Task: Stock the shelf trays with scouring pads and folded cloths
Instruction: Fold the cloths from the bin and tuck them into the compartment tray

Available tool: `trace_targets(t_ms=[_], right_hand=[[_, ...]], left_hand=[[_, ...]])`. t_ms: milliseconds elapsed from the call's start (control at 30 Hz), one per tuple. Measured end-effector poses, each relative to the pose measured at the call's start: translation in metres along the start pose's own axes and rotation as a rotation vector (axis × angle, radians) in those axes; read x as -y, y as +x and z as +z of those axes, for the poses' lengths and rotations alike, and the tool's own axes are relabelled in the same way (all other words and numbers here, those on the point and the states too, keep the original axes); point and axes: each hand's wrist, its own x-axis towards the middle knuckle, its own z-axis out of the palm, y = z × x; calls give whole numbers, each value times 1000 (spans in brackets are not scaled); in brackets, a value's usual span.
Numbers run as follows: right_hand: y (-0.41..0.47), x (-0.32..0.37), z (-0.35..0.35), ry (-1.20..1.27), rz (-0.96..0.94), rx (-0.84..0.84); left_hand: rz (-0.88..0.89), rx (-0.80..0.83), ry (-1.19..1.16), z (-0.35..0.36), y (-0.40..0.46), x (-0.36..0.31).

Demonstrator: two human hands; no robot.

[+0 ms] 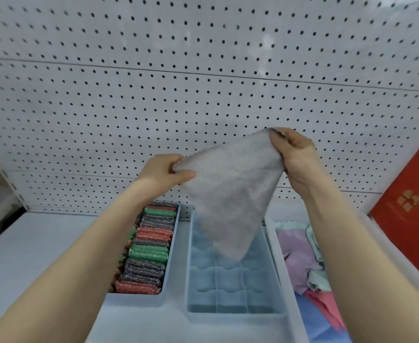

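Observation:
A grey cloth (230,194) hangs spread between both hands above the shelf. My left hand (165,172) pinches its left corner and my right hand (296,154) grips its upper right corner; the bottom corner dangles over a pale blue divided tray (275,315) whose compartments hold nothing. To the left, a second tray (134,302) is packed with red, green and dark glittery scouring pads (149,253) standing on edge.
A white bin (276,246) at the right holds loose purple, pink, blue and pale green cloths (298,253). A red box (411,219) leans at the far right. White pegboard (203,70) backs the shelf (30,256).

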Motion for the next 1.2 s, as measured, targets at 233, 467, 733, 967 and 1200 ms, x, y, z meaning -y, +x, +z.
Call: trace_targets(t_ms=[233, 467, 733, 967, 1200], right_hand=[[-21, 6, 17, 53, 146, 342], [-47, -13, 53, -312, 109, 882], [-44, -16, 66, -196, -101, 385], [-45, -19, 64, -285, -81, 294], [-38, -23, 47, -374, 153, 433]], left_hand=[[-122, -275, -316, -3, 2, 23], [-104, -16, -483, 10, -9, 5], [-47, 199, -619, 16, -10, -14], [16, 250, -622, 17, -17, -19], [252, 251, -416, 18, -21, -20]])
